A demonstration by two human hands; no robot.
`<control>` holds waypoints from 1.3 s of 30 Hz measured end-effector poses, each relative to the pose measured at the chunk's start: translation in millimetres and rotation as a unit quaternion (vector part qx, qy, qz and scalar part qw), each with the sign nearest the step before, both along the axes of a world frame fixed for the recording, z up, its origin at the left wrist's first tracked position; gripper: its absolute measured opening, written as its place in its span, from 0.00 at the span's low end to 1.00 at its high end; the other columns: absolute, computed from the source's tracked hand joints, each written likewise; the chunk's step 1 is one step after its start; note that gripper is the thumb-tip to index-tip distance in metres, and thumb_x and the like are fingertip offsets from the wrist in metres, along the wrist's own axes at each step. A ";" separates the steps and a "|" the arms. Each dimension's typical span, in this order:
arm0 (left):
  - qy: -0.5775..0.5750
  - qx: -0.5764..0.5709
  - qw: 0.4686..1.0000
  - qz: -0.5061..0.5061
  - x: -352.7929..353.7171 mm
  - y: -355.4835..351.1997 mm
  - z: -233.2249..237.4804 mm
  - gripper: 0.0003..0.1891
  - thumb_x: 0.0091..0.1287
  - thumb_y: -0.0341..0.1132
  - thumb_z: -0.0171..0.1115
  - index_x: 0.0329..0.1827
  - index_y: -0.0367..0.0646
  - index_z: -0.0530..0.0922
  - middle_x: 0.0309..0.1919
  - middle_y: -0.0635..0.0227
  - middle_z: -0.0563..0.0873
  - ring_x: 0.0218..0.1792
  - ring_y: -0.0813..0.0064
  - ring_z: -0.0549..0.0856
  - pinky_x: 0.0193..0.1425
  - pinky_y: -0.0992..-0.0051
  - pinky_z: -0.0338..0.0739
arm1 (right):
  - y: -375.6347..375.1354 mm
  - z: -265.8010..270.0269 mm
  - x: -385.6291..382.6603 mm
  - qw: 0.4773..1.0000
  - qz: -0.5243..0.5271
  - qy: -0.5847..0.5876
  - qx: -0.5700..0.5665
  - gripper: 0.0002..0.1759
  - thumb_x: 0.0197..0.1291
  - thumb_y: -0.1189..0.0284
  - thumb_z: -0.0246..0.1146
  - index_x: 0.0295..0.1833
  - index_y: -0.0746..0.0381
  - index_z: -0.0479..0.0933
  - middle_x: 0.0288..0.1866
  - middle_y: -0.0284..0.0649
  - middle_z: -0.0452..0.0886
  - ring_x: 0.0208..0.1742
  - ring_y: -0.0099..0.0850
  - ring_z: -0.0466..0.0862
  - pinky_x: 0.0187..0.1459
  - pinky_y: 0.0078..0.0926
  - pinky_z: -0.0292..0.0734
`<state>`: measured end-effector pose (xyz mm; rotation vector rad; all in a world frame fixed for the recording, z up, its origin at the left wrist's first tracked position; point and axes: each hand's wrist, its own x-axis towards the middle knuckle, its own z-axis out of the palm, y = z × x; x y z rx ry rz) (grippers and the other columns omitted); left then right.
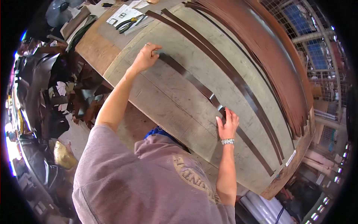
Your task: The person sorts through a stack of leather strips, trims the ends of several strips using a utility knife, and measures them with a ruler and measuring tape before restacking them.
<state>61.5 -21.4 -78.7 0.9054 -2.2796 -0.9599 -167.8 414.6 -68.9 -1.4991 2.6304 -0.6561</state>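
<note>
A long, narrow dark brown leather strip (186,75) stretches diagonally across the worktable between my hands. Its upper end is pinched in the closed fingers of my left hand (146,58). My right hand (228,124), with a patterned band at the wrist, has its thumb and fingers closed on the strip farther down. Just above those fingers the strip bends and catches the light. Past my right hand its tail lies on the board, reaching toward the near right corner. Two similar brown strips (223,63) lie side by side beyond it.
A thick stack of brown leather strips (268,48) covers the far side of the worktable (164,97). Black-and-yellow pliers (126,24) rest near a paper sheet (120,15) at upper left. Leather scraps (84,99) heap up left of the table. Wire mesh (320,48) stands behind.
</note>
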 end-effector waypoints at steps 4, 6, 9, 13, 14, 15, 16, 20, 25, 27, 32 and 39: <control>0.055 -0.036 0.998 0.007 9.8 -7.8 -35.2 0.18 0.63 0.24 0.63 0.57 0.40 0.86 0.39 0.57 0.85 0.38 0.64 0.84 0.47 0.69 0.79 | -33.1 -8.1 -1.0 0.999 0.032 -0.013 -0.024 0.29 0.62 0.62 0.74 0.68 0.55 0.79 0.61 0.40 0.78 0.59 0.45 0.76 0.61 0.48 0.71; 0.064 0.000 0.998 0.015 4.9 -2.4 -30.4 0.16 0.62 0.25 0.65 0.54 0.39 0.86 0.38 0.58 0.85 0.38 0.62 0.84 0.47 0.68 0.79 | -39.1 -10.8 3.9 0.999 0.023 -0.017 -0.032 0.26 0.62 0.64 0.73 0.66 0.54 0.80 0.59 0.40 0.78 0.58 0.44 0.76 0.60 0.48 0.71; 0.082 0.003 0.996 0.039 -1.7 12.2 -19.2 0.13 0.64 0.28 0.70 0.52 0.38 0.86 0.35 0.62 0.83 0.34 0.71 0.82 0.42 0.69 0.78 | -43.8 -16.2 3.7 1.000 -0.001 -0.018 -0.024 0.25 0.62 0.66 0.73 0.65 0.53 0.81 0.58 0.40 0.78 0.58 0.44 0.77 0.61 0.49 0.71; 0.076 -0.005 0.996 0.057 -8.5 0.8 -22.8 0.13 0.64 0.32 0.72 0.50 0.37 0.86 0.35 0.62 0.85 0.31 0.71 0.83 0.39 0.67 0.79 | -48.4 -9.0 5.4 0.999 -0.033 -0.035 0.010 0.24 0.61 0.67 0.73 0.64 0.53 0.81 0.59 0.41 0.79 0.61 0.46 0.77 0.63 0.49 0.71; 0.062 0.048 0.995 0.057 -11.0 -10.5 -14.1 0.13 0.64 0.32 0.73 0.50 0.38 0.86 0.36 0.61 0.86 0.32 0.71 0.84 0.38 0.68 0.79 | -51.7 -3.0 9.7 0.998 -0.048 -0.029 -0.013 0.23 0.60 0.68 0.73 0.62 0.55 0.82 0.59 0.42 0.80 0.62 0.46 0.77 0.64 0.49 0.71; 0.047 0.100 0.992 0.054 -14.6 -29.2 -5.4 0.13 0.64 0.33 0.73 0.49 0.38 0.86 0.37 0.61 0.87 0.32 0.70 0.84 0.38 0.68 0.79 | -56.9 2.8 15.0 0.997 -0.066 -0.026 -0.037 0.22 0.59 0.69 0.73 0.60 0.56 0.83 0.59 0.43 0.81 0.62 0.46 0.78 0.65 0.49 0.71; 0.024 0.082 0.995 0.048 -20.7 -58.0 0.3 0.14 0.62 0.32 0.73 0.50 0.39 0.86 0.40 0.59 0.88 0.40 0.67 0.87 0.44 0.65 0.80 | -58.2 7.8 20.2 0.995 -0.091 -0.024 -0.032 0.22 0.60 0.69 0.73 0.60 0.57 0.83 0.59 0.44 0.82 0.62 0.46 0.78 0.65 0.48 0.71; 0.019 -0.209 0.971 0.113 -74.0 -204.8 3.5 0.11 0.64 0.29 0.65 0.48 0.41 0.85 0.48 0.53 0.86 0.50 0.56 0.86 0.52 0.56 0.81 | -55.6 -1.6 46.6 0.980 -0.189 -0.046 -0.040 0.20 0.61 0.69 0.72 0.59 0.60 0.83 0.58 0.45 0.84 0.62 0.47 0.80 0.65 0.46 0.74; -0.210 -0.401 0.891 -0.032 -75.9 -343.7 -17.5 0.09 0.69 0.36 0.59 0.44 0.46 0.87 0.40 0.59 0.89 0.42 0.61 0.86 0.45 0.58 0.81 | -70.1 25.9 95.5 0.956 -0.273 -0.050 -0.096 0.16 0.63 0.72 0.71 0.56 0.62 0.84 0.56 0.49 0.85 0.58 0.50 0.82 0.61 0.45 0.78; -0.410 -0.253 0.876 -0.030 -91.3 -359.3 42.2 0.16 0.77 0.35 0.52 0.62 0.43 0.82 0.51 0.57 0.88 0.53 0.62 0.85 0.61 0.59 0.78 | -68.6 41.0 112.4 0.939 -0.326 -0.053 -0.094 0.16 0.63 0.73 0.72 0.55 0.62 0.84 0.56 0.49 0.85 0.59 0.50 0.82 0.62 0.44 0.78; 0.095 0.042 0.989 -0.109 -94.3 -319.9 157.3 0.18 0.83 0.42 0.55 0.64 0.38 0.80 0.44 0.68 0.87 0.43 0.76 0.84 0.47 0.75 0.77 | -55.7 77.9 155.8 0.901 -0.415 -0.081 -0.096 0.11 0.67 0.73 0.68 0.53 0.61 0.84 0.50 0.46 0.87 0.53 0.47 0.84 0.56 0.42 0.80; -0.120 0.366 0.553 -0.739 -96.5 -3.0 244.3 0.11 0.55 0.36 0.74 0.26 0.36 0.84 0.18 0.62 0.81 0.25 0.61 0.84 0.39 0.65 0.74 | -59.1 140.9 159.8 0.899 -0.405 -0.052 -0.157 0.09 0.67 0.75 0.68 0.51 0.62 0.85 0.44 0.44 0.89 0.47 0.44 0.87 0.51 0.38 0.81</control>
